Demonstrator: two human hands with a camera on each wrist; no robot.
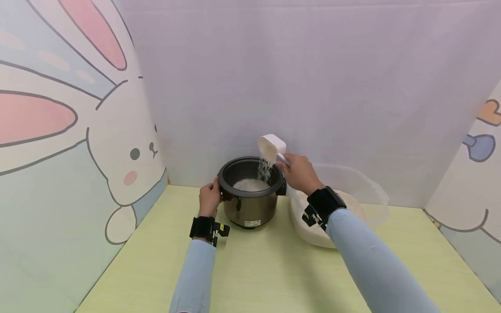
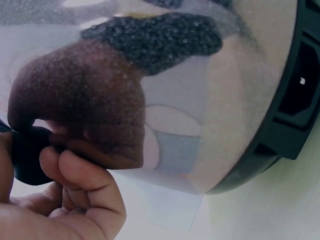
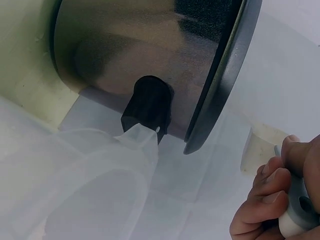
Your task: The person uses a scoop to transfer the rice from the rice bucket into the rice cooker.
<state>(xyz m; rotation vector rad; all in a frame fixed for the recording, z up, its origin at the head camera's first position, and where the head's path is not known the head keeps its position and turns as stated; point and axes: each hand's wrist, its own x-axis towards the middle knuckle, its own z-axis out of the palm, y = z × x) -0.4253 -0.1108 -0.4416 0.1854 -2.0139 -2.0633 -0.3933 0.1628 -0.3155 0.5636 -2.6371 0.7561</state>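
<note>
A rice cooker (image 1: 250,208) with a shiny brownish body and dark rim stands near the back wall, with white rice (image 1: 251,185) inside its pot. My left hand (image 1: 209,198) grips the black side handle (image 2: 31,156) of the cooker, fingers curled round it in the left wrist view. Above the pot's right side, my right hand (image 1: 300,173) holds a white measuring scoop (image 1: 272,147) by its grey-and-white handle (image 3: 299,210). The scoop is tipped, and grains stream from it into the pot. In the right wrist view, the scoop's cup shows beyond the fingertips.
A white rice container (image 1: 313,232) sits right of the cooker, partly hidden under my right forearm. Its translucent lid (image 1: 352,174) stands raised, with a corner close to the cooker's right handle (image 3: 149,102). A pale fabric wall (image 1: 219,87) rises directly behind, over a yellow-green table (image 1: 250,269).
</note>
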